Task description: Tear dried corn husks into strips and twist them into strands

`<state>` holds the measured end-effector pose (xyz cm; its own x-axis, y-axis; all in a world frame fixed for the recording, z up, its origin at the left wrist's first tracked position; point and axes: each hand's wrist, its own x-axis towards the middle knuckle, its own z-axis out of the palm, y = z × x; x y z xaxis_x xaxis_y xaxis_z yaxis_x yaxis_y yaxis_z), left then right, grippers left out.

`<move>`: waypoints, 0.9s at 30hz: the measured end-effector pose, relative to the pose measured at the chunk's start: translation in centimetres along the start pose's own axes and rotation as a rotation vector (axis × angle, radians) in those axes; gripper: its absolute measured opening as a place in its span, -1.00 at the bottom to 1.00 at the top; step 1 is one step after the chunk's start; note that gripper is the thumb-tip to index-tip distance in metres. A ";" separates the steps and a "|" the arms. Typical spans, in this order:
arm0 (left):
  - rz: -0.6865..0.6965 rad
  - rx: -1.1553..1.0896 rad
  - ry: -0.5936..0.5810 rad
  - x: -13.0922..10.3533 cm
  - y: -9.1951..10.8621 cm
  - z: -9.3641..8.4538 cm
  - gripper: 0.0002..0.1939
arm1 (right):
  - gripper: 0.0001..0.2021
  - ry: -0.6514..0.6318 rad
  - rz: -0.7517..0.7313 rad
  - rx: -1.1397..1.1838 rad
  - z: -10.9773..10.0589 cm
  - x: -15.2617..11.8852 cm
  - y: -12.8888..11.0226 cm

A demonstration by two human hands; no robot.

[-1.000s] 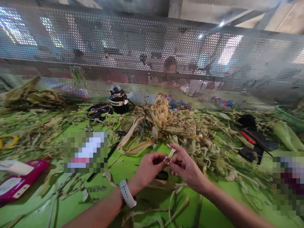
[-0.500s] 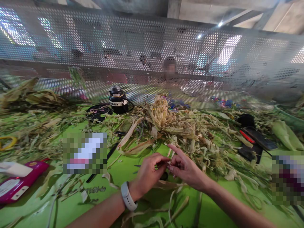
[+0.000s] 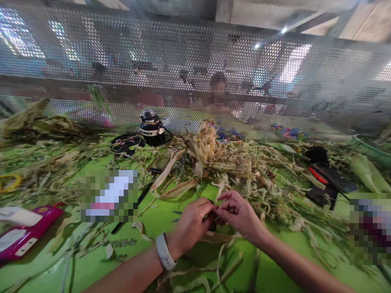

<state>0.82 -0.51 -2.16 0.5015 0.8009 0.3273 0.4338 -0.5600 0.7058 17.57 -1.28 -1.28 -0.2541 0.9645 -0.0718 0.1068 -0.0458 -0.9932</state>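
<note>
My left hand (image 3: 197, 217), with a pale watch band (image 3: 165, 251) on its wrist, is closed in a pinch. Its fingertips meet those of my right hand (image 3: 236, 211), whose fingers are curled and pinched too. A narrow pale corn husk strip (image 3: 219, 193) shows at the fingertips; most of what they grip is hidden. Beneath my left hand lie scissors, their blade tips (image 3: 176, 216) poking out on the left side. Just beyond the hands rises a heap of dried corn husks (image 3: 226, 162), with a curled, knotted bundle (image 3: 207, 140) on top.
A black jar-like container (image 3: 152, 129) stands by the perforated metal screen (image 3: 183, 53). Magenta device (image 3: 30, 234) at left, yellow ring (image 3: 10, 183) behind it. Dark phone-like objects (image 3: 334, 177) lie at right. Husk scraps litter the green table (image 3: 146, 260); people sit beyond the screen.
My right index finger, stretched out before, has curled in, and the right fingertips now pinch close against the left ones. My left hand has barely shifted.
</note>
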 end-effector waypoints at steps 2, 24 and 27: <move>0.002 0.035 0.005 0.0 -0.1 0.1 -0.85 | -0.73 -0.011 0.013 0.000 0.0 0.0 0.2; -0.587 -1.082 -0.410 0.4 1.5 -0.2 -0.72 | -0.88 0.175 -0.422 -0.381 -0.8 0.2 -0.1; -0.632 -1.120 -0.358 0.2 1.1 0.6 -0.67 | -0.87 0.161 -0.362 -0.381 -0.7 0.1 -0.1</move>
<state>1.87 -1.10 -1.67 0.6860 0.6606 -0.3050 -0.0956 0.4973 0.8623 18.23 -0.97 -1.12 -0.1921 0.9302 0.3127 0.3883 0.3647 -0.8463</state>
